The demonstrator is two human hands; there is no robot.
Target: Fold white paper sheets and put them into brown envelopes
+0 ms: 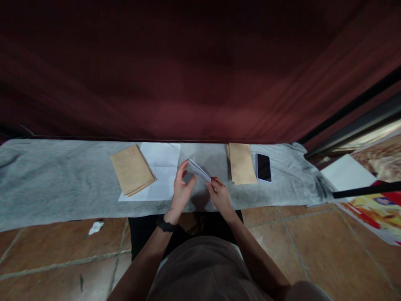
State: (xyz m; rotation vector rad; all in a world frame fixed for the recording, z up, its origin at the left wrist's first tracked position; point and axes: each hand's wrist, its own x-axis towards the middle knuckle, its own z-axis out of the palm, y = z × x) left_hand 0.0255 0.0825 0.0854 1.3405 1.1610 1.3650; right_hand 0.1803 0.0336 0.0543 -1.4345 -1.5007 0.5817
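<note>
Between my two hands is a folded sheet of white paper [199, 170], held tilted above the grey cloth. My left hand [182, 186] grips its left end, thumb on the near side and fingers behind. At the right end, my right hand [220, 194] pinches the lower corner. Left of them, a stack of brown envelopes [131, 170] lies partly over white paper sheets [163, 163] with crease lines. To the right lies a second stack of brown envelopes [242, 164], its edges slightly out of line.
A dark-screened phone [263, 168] rests beside the right envelopes. Grey cloth [62, 179] covers the narrow table, and a dark red curtain [188, 83] hangs behind it. A colourful printed box [376, 213] is at the far right. Crumpled white tissue [95, 227] lies on the tiled floor.
</note>
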